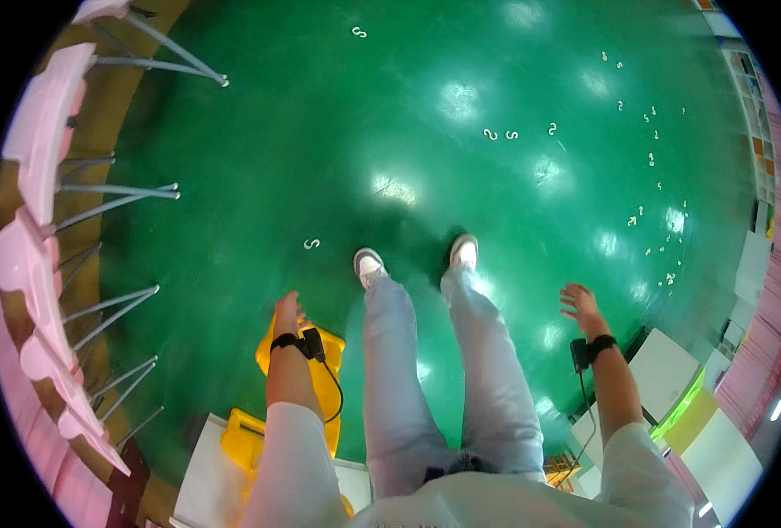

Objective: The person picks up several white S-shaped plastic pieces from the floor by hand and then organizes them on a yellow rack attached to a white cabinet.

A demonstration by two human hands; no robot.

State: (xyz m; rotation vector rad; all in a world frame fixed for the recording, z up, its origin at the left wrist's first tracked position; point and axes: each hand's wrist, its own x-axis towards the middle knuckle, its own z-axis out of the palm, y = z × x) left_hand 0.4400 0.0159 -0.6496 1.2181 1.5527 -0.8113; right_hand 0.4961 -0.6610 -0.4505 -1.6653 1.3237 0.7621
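Observation:
My left hand hangs out in front of me over a yellow plastic chair, its fingers apart and nothing in them. Off to the other side, my right hand is held above the green floor, fingers spread, holding nothing. Each wrist carries a black strap with a small box and a cable. A white S-shaped piece lies on the floor beyond my left hand. More such pieces lie farther ahead, including one S-shaped piece and a pair near it.
Pink chairs with grey metal legs line the left side. Many small white pieces are scattered at the far right. White tables or panels stand near my right elbow, with shelves and pink curtain beyond.

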